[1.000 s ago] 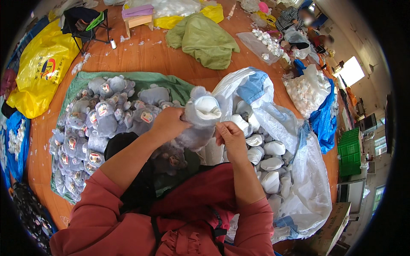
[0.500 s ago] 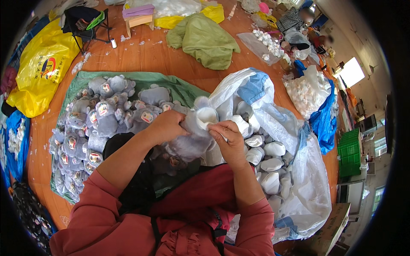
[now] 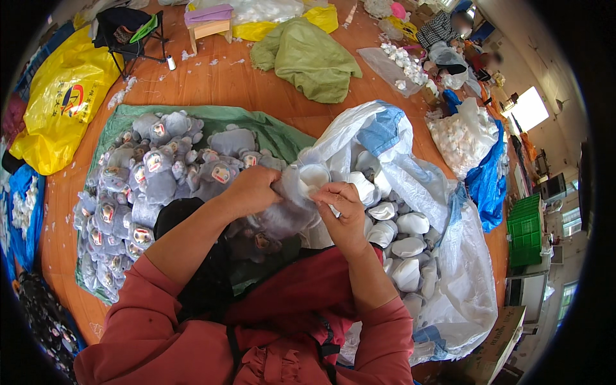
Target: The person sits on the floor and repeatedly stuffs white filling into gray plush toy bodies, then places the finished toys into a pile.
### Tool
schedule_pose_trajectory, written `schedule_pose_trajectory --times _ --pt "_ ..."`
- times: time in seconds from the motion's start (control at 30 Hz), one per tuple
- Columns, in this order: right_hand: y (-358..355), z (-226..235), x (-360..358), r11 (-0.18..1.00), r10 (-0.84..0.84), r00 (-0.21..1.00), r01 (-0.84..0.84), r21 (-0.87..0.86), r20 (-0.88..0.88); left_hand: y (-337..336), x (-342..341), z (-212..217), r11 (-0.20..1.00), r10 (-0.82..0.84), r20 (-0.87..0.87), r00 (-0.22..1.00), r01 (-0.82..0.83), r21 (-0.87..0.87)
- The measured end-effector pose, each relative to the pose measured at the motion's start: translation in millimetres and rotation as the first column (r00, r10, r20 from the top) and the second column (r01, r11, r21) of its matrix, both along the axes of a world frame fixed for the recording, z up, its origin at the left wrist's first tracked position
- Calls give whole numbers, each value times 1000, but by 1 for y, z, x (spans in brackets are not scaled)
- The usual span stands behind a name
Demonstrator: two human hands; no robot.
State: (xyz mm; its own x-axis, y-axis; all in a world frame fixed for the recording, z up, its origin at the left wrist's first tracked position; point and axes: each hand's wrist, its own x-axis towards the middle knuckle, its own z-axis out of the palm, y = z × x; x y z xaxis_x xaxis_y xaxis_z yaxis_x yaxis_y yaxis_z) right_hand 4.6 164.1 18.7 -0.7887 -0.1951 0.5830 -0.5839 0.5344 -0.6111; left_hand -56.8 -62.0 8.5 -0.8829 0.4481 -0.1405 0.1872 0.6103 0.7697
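My left hand (image 3: pixel 251 190) is closed around a grey plush toy (image 3: pixel 282 217), held up in front of my lap. A rounded white piece (image 3: pixel 313 176) shows at the toy's upper right end. My right hand (image 3: pixel 344 215) pinches the lower edge of that white piece between thumb and fingers. Left of my hands, many finished-looking grey plush toys (image 3: pixel 160 179) with small faces lie heaped on a green sheet (image 3: pixel 256 119). By my right forearm a white-and-blue woven sack (image 3: pixel 471 276) lies open, holding many white and grey padded pieces (image 3: pixel 405 276).
An olive cloth (image 3: pixel 308 61) lies on the wooden floor ahead. A folding chair (image 3: pixel 128 38) and a yellow bag (image 3: pixel 67 96) are at far left. To the right stand a clear bag of stuffing (image 3: pixel 465 138), a green crate (image 3: pixel 525 228) and a cardboard box (image 3: pixel 494 350). Other people sit at upper right.
The toy's white end has tilted slightly, and my right fingers have shifted a little along its edge. My left hand keeps its hold.
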Motion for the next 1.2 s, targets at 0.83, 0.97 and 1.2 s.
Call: schedule_pose_trajectory --times 0.83,0.97,1.2 --pt "-8 -23 -2 994 22 987 -5 -109 159 15 19 -3 998 5 -351 937 -27 -58" --pt "-6 -34 -2 996 -20 976 40 -85 218 14 20 1 997 -64 -419 906 44 -57" --pt "-10 -34 -1 999 -20 974 30 -40 227 13 27 -1 993 -106 -490 865 66 -99"
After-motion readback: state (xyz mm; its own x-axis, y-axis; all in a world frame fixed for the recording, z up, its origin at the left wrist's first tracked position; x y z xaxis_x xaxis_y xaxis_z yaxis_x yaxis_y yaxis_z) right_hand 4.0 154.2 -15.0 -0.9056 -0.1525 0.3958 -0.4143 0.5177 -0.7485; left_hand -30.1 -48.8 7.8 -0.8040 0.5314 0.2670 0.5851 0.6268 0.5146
